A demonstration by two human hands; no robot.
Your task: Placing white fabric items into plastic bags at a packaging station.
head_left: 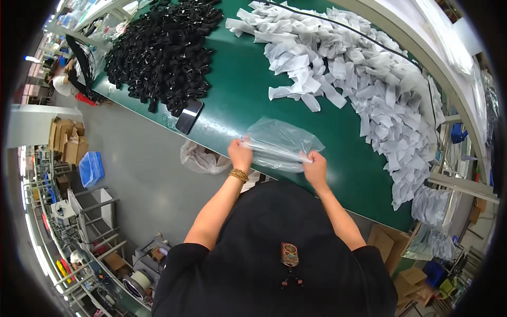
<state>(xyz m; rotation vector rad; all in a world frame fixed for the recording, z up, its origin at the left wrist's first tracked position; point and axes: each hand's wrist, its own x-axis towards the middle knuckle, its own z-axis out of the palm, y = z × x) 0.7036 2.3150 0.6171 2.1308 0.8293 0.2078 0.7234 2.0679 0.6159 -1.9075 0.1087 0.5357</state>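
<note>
A clear plastic bag (pixel 280 138) stretches between my two hands over the near edge of the green table. My left hand (pixel 241 154) is closed on the bag's left side, a beaded bracelet round that wrist. On the bag's right side my right hand (pixel 315 168) pinches the plastic, fingers together. The bag looks thin, loosely creased and see-through, with the green surface showing through it. Beyond my left hand a dark phone (pixel 189 116) lies at the table edge, touching a big heap of black bundled cables (pixel 163 53).
A wide pile of small whitish bags (pixel 391 105) covers the table's far and right side, a black cable across it. A translucent bag (pixel 205 158) hangs below the table edge. Cardboard boxes (pixel 68 141) and a blue bin (pixel 91 169) stand on the left floor.
</note>
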